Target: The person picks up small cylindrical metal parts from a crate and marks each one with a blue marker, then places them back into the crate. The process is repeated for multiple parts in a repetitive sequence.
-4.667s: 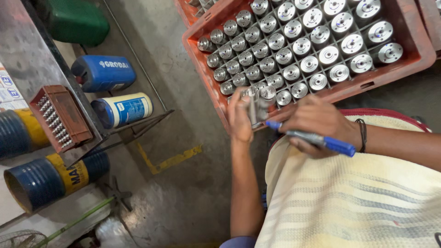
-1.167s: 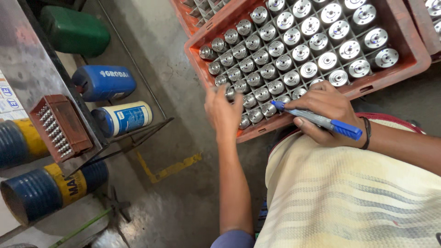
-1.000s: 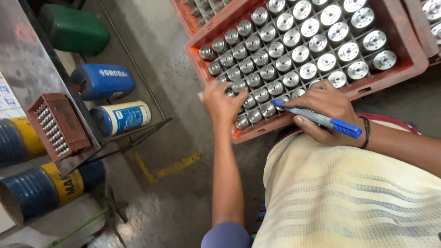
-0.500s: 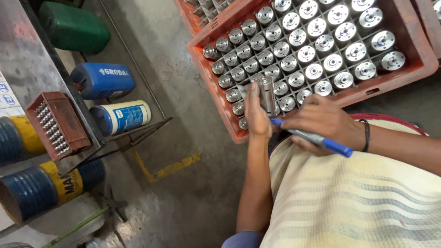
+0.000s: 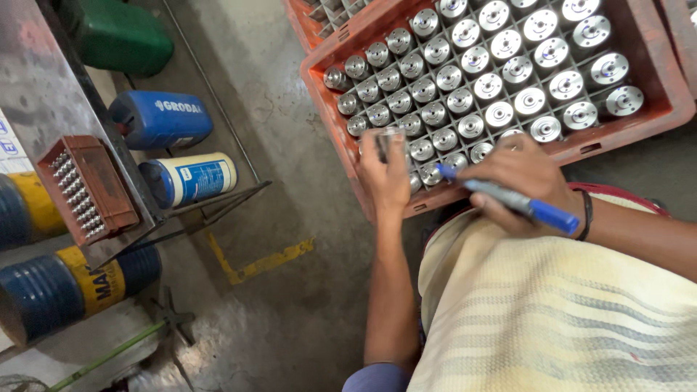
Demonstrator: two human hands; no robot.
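My left hand [image 5: 385, 178] grips a shiny metal cylinder [image 5: 387, 141] at the near left corner of an orange crate [image 5: 330, 116]. The crate's grid of cells holds several similar metal cylinders [image 5: 501, 65] standing on end. Just to the right, my right hand [image 5: 519, 181] holds a blue marker pen [image 5: 508, 199] with its tip pointing left toward the cylinder. A dark band sits on my right wrist. A striped cream cloth [image 5: 552, 312] covers my lap below both hands.
On the concrete floor at left lie a blue canister [image 5: 160, 120], a white and blue can [image 5: 190, 180], a green container [image 5: 120, 36] and blue and yellow drums [image 5: 69, 290]. A small rusty tray of pins [image 5: 87, 192] rests on a metal table edge. A second orange crate [image 5: 312, 11] stands behind.
My left hand reached into the crate's near rows, closed on one cylinder and drew it back to the near left corner. My right hand kept the marker and stayed close by.
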